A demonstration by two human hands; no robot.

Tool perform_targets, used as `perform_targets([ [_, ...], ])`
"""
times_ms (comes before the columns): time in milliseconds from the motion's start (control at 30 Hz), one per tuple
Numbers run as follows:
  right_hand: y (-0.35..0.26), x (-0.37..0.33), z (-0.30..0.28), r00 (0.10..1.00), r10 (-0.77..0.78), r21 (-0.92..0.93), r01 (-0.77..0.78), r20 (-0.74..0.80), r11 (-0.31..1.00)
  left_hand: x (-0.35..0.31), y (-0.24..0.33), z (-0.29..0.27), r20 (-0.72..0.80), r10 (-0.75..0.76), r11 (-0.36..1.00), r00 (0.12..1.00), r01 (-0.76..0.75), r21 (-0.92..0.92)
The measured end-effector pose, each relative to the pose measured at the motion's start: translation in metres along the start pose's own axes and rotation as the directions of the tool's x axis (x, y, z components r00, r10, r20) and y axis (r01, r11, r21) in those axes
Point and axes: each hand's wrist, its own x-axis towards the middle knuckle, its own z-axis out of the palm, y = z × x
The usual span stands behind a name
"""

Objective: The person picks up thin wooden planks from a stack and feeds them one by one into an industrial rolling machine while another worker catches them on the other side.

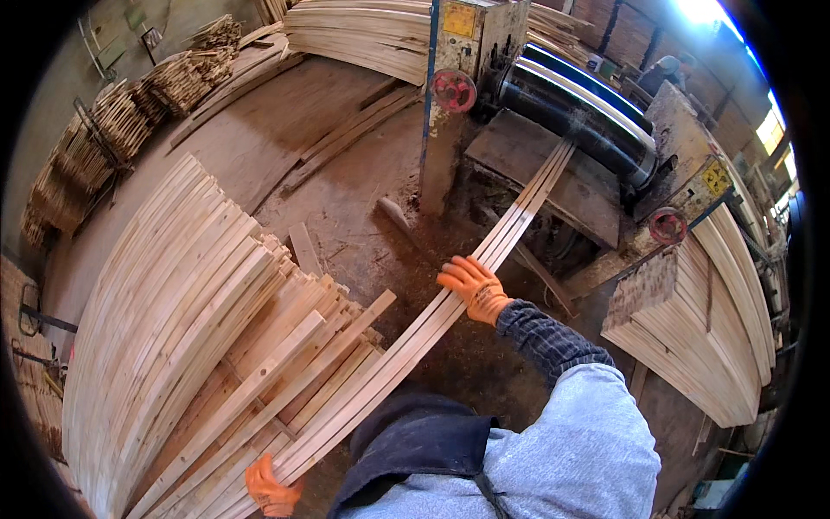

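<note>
Several long, pale wooden strips [432, 322] lie side by side, running from the lower left up to the dark roller of a planing machine [566, 108]. Their far ends pass over its metal bed [596, 195] and meet the roller. My right hand [474, 287], in an orange glove, grips the strips about midway, its fingers laid across the top. Lower down, my left hand [272, 489], gloved the same way, holds the bundle near the bottom edge of the view; part of its grip is hidden.
To the left stands a large stack of wooden strips [164, 303], with looser strips [285, 363] beside it. Another stack [683, 329] is at the right. Red handwheels [454, 90] sit on the machine's frame. Scrap boards [346, 143] lie on the floor. A person [664, 73] is behind the machine.
</note>
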Motion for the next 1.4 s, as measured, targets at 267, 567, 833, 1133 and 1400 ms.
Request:
perform_targets([
  [267, -0.105, 0.039, -0.03, 0.919, -0.349, 0.345, 0.273, 0.182, 0.898, 0.062, 0.094, 0.036, -0.097, -0.125, 0.991, 0.987, 0.119, -0.068],
  [567, -0.219, 0.048, -0.019, 0.727, -0.678, 0.503, 0.548, 0.109, 0.668, 0.079, 0.132, 0.026, 0.01, -0.04, 0.961, 0.999, 0.041, -0.273],
  [833, -0.155, 0.058, -0.043, 0.765, -0.506, 0.358, 0.378, 0.398, 0.854, -0.157, -0.15, 0.055, 0.056, 0.383, 0.403, 0.922, -0.222, 0.888],
  [1133, -0.092, 0.058, -0.058, 0.767, -0.327, 0.206, 0.254, 0.553, 0.945, -0.071, -0.033, 0.007, 0.113, -0.084, 0.971, 0.99, 0.056, 0.231],
  [1400, -0.189, 0.073, -0.059, 0.684, -0.675, 0.562, 0.454, 0.277, 0.691, 0.019, 0.069, 0.001, 0.2, -0.146, 0.967, 0.969, 0.182, -0.177],
])
